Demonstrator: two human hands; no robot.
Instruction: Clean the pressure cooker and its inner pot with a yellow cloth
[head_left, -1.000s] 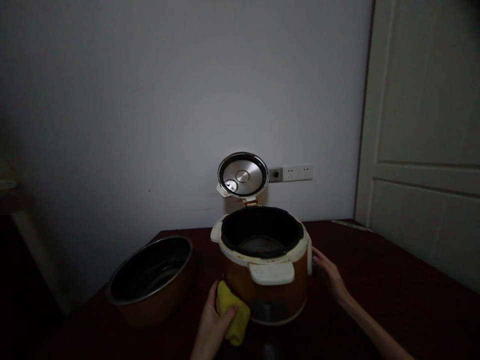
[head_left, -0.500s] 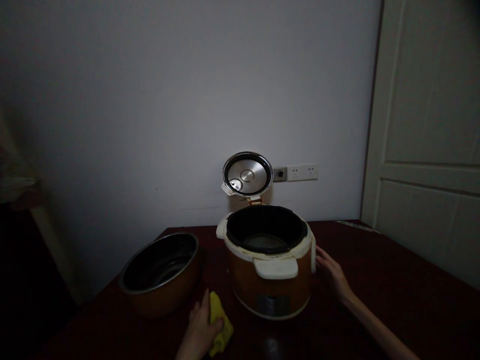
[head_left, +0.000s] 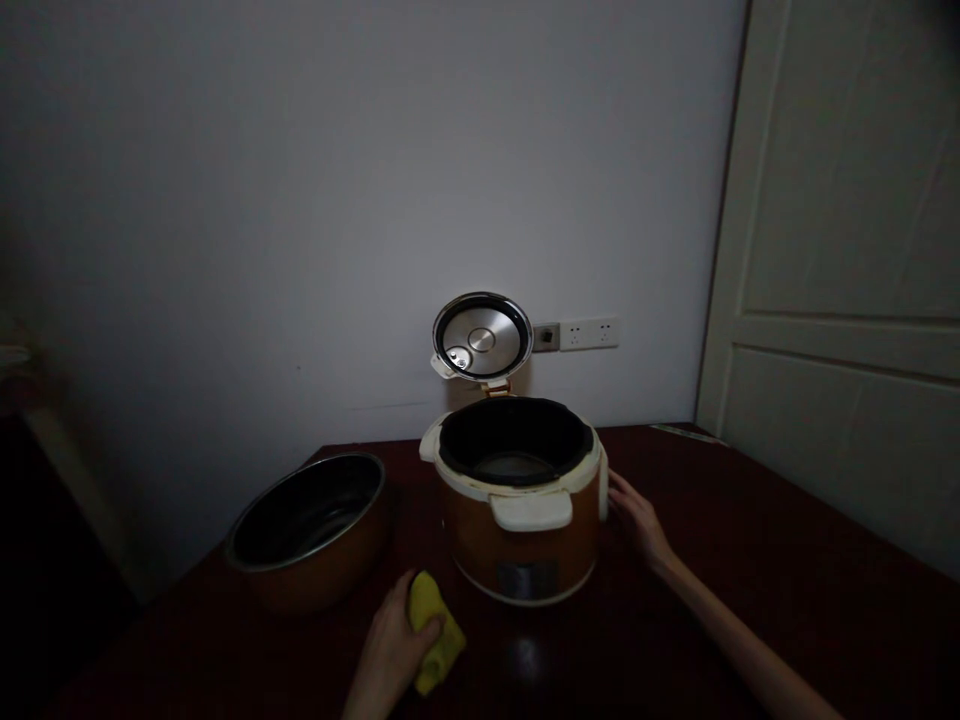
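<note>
The cooker (head_left: 484,535) stands upright on the dark red table (head_left: 720,640), its lid (head_left: 482,338) raised on a hinge at the back and showing a round metal underside with a black ring. The cooker's inside is dark, framed by a white rim, and a white handle (head_left: 531,511) juts out at the front above a grey panel (head_left: 529,580).

The left hand (head_left: 391,640), in front of the cooker and a little to its left, is closed around a folded yellow cloth (head_left: 436,635) — the thumb lies over the near face of it. The cloth is near the cooker but apart from it.

The right hand (head_left: 637,518) is at the cooker's right side, its fingers reaching to the white side handle (head_left: 603,485). The fingertips are partly hidden there, so I cannot tell whether they grip it or only rest against it.

To the left of the cooker, apart from it, sits a wide brown pot (head_left: 330,575) with a dark inside and a metal rim. Behind the cooker is a pale wall (head_left: 300,200) with white sockets (head_left: 589,334) — just right of the lid — and a panelled door (head_left: 840,250) stands farther right.
</note>
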